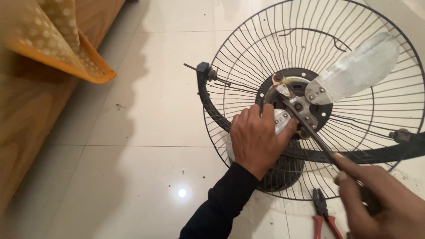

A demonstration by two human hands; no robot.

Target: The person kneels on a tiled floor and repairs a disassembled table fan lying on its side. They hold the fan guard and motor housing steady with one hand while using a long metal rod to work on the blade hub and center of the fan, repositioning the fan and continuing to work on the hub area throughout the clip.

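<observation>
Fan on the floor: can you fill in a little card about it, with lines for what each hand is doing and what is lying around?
Place: white tiled floor
Main thing: fan guard, a black wire cage lying flat
Blade: one silver fan blade bolted to the hub
Left hand: gripping another blade by the hub
Right hand: holding a screwdriver, tip at the hub
Nearby tool: red-handled pliers on the floor by the right hand
Left side: wooden furniture with an orange-edged cloth
</observation>
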